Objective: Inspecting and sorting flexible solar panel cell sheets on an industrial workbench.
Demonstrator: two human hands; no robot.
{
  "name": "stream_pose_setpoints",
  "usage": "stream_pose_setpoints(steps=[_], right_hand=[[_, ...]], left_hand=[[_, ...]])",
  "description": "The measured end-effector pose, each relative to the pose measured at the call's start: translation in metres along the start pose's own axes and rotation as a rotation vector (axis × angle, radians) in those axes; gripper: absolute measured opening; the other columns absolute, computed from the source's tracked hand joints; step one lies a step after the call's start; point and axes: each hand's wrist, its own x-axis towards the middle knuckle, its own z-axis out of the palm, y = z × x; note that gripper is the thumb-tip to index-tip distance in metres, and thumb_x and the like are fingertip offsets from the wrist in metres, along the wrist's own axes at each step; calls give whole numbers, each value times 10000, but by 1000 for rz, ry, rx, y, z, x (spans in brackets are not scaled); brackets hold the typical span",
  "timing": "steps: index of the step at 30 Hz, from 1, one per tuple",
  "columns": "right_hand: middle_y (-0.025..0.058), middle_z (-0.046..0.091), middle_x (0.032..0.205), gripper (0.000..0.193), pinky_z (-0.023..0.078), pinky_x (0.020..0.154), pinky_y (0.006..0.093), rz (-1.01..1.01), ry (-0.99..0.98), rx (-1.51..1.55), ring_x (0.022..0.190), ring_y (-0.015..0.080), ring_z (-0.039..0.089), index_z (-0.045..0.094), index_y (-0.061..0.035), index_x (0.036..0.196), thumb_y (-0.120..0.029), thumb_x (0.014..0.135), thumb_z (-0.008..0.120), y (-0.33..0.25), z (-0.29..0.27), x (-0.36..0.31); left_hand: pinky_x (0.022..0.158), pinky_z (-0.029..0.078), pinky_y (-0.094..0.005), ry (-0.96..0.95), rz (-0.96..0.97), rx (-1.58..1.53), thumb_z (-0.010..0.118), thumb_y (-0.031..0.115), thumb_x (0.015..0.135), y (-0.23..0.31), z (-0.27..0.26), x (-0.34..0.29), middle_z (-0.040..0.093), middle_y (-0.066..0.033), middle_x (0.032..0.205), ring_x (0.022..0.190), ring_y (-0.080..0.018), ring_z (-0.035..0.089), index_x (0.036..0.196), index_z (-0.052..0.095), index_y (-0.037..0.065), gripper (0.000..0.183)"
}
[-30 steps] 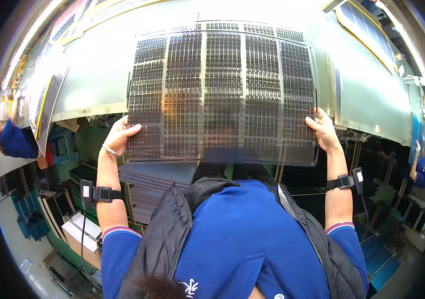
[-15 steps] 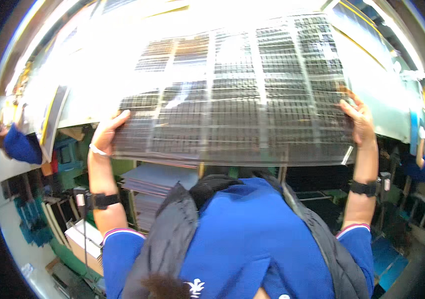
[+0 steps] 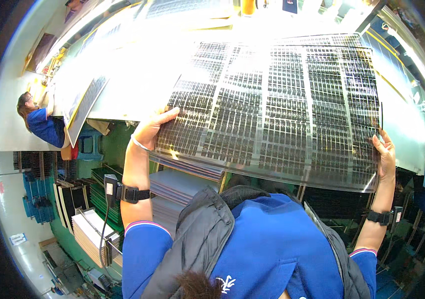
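Observation:
Between my two hands is a large, dark, see-through film sheet (image 3: 282,114), printed with a dense grid of small black marks split by pale strips. My left hand (image 3: 156,127) grips its left edge, the thumb lying on top and the other fingers mostly hidden beneath. At the right edge my right hand (image 3: 385,153) holds it, thumb and fingers closed round the border. The sheet is raised over the near edge of a bright white worktable (image 3: 122,99), its near edge tipped toward my chest. Glare washes out its far left part.
Stacked boards (image 3: 182,184) sit on shelving below the sheet. A pile of pale panels (image 3: 90,234) stands at lower left. Another person (image 3: 45,124) in blue sits at the table's far left, near a tilted framed panel (image 3: 85,107). Part of someone in blue shows at the far right.
The view has turned, so sheet, hands and table appear shifted right and tilted. The sheet, blurred before, is sharp now. Both hands keep their hold on its edges.

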Motion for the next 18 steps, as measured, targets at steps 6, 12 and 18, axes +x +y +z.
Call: stream_pose_setpoints(steps=[6,12,18], right_hand=[[62,631,908,298,518,637,217,-39,54,-44,751,90,613,516,-22,1118,-86,834,576,2,-7,5],[-28,507,647,331,413,506,218,82,217,-447,541,60,480,536,-87,703,-389,821,599,32,-34,25],[-20,499,671,364,378,596,229,301,136,-589,670,61,458,581,-52,785,-408,768,654,34,-26,20]], left_hand=[[692,500,-273,26,-31,-170,560,180,841,0,-3,8,628,-70,933,762,-131,606,1029,566,4,257],[724,495,-296,61,-155,-129,594,177,821,-7,-1,23,621,-65,969,846,-145,589,1050,571,14,282],[739,501,-246,-83,-161,48,617,69,787,-18,6,13,619,-77,924,837,-128,599,1032,552,1,262]])
